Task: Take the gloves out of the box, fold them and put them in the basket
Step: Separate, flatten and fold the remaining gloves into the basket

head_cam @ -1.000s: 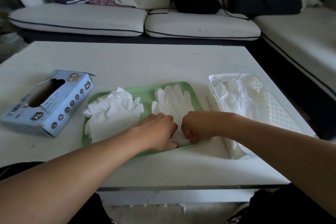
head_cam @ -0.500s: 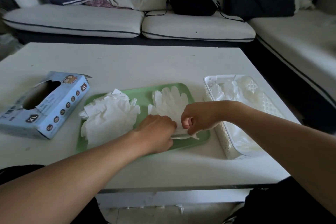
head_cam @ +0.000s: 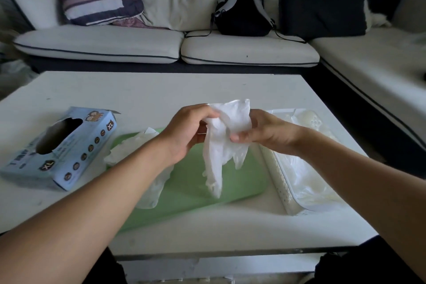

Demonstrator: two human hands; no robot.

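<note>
Left hand: the left hand (head_cam: pixel 186 132) is raised above the desk (head_cam: pixel 161 92), its fingers (head_cam: pixel 207 110) curled round the upper left edge of a white glove (head_cam: pixel 227 136).
Right hand: the right hand (head_cam: pixel 265 132) is raised opposite it, its fingers pinching the same glove's right side.
Glove: it is held between the two sets of fingers, its top bunched, its finger ends hanging down over the green tray (head_cam: pixel 230 182).
Tray: it is laid on the desk below the fingers.
Loose gloves: a crumpled pile of gloves (head_cam: pixel 147 182) is seen on the tray, below and left of the left fingers, partly hidden by the left forearm.
Box: a blue glove box (head_cam: pixel 60 147), marked XL, is set on the desk well to the left of the left fingers, its top opening torn out.
Basket: a white perforated basket (head_cam: pixel 280 182) is placed just right of the tray, below the right forearm, with white gloves (head_cam: pixel 306 182) lying inside.
Background: a sofa (head_cam: pixel 96 46) with cushions and a black backpack (head_cam: pixel 242 14) is seen beyond the desk.
</note>
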